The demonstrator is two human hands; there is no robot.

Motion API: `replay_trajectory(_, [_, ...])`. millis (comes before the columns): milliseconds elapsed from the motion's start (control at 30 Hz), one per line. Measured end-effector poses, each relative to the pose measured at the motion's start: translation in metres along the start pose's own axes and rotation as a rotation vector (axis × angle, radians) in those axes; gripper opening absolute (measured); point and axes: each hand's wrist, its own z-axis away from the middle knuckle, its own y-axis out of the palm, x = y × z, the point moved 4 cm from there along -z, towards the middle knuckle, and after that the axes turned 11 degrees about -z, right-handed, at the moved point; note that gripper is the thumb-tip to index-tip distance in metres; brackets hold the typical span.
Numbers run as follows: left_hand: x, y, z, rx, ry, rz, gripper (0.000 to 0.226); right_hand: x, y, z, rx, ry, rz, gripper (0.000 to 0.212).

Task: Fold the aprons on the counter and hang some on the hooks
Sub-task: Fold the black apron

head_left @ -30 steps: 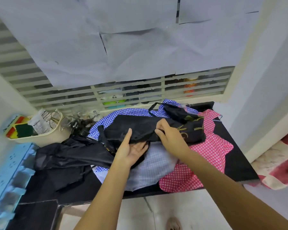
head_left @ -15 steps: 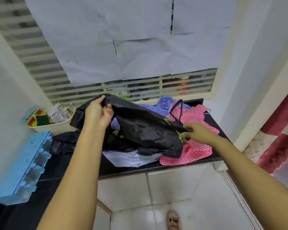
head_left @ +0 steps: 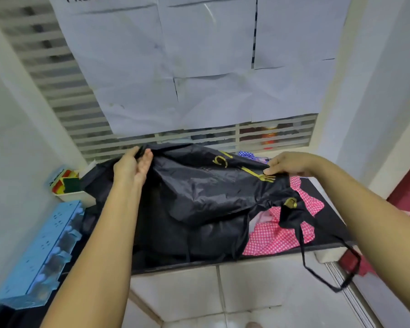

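Both the left hand [head_left: 133, 165] and right hand [head_left: 288, 163] pinch the black apron [head_left: 199, 192] by its upper edge, long axis running left-to-right.

Black apron [head_left: 199, 197] with gold print, pink-checked apron [head_left: 277, 235], blue-checked apron [head_left: 246, 154], pale-blue rack [head_left: 45, 252].

- White paper sheets [head_left: 199, 55] are taped edge to edge in front of me, covering most of the louvred slats [head_left: 57, 74]. Black letters run along the top sheet's edge, cut off.
- Behind the lowest slats I see an orange jar [head_left: 269, 134], blurred.
- To my left stands a cream tub [head_left: 72, 198] holding a green sponge [head_left: 70, 185].
- Just nearer me than the tub lies a light blue plastic rack [head_left: 45, 252].
- Below, white tiles [head_left: 258, 287] face me.
- At my far right is a dark red surface [head_left: 407, 185]; I can't tell what it is.
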Motion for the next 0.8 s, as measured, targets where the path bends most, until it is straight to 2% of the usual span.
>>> replay_trajectory(67, [0.019,0.004,-0.027,0.04,0.015,-0.185,0.031,-0.006,-0.008,-0.038,-0.248,-0.119,0.114,0.031])
replay_trajectory(133, [0.051,0.002,-0.045,0.116,0.021,-0.513,0.052,-0.025,-0.003,-0.069,-0.348,-0.137,0.197,0.005])
replay_trajectory(200, [0.099,-0.006,-0.059,0.218,-0.082,-0.854,0.053,-0.051,0.012,-0.097,-0.305,-0.083,0.341,0.047])
replay_trajectory(233, [0.125,-0.015,-0.062,0.268,-0.156,-1.016,0.052,-0.064,0.024,-0.102,-0.255,-0.075,0.395,0.061])
replay_trajectory(333, [0.195,-0.044,-0.064,0.427,-0.279,-1.436,0.061,-0.113,0.058,-0.119,-0.036,-0.041,0.538,0.086])
replay_trajectory(433, [0.244,-0.077,-0.065,0.6,-0.352,-1.738,0.094,-0.151,0.079,-0.127,0.04,-0.034,0.85,0.1])
replay_trajectory(500, [0.262,-0.095,-0.067,0.65,-0.337,-1.902,0.105,-0.163,0.083,-0.125,0.027,-0.058,0.955,0.096])
replay_trajectory(633, [0.271,-0.098,-0.071,0.59,-0.151,-2.086,0.101,-0.171,0.077,-0.124,-0.114,-0.179,0.915,0.072])
replay_trajectory(733, [0.275,-0.092,-0.07,0.609,-0.078,-2.23,0.102,-0.177,0.072,-0.119,-0.151,-0.15,0.879,0.053])
replay_trajectory(800, [0.277,-0.087,-0.068,0.585,0.034,-2.357,0.093,-0.181,0.071,-0.115,-0.142,-0.07,0.913,0.048])
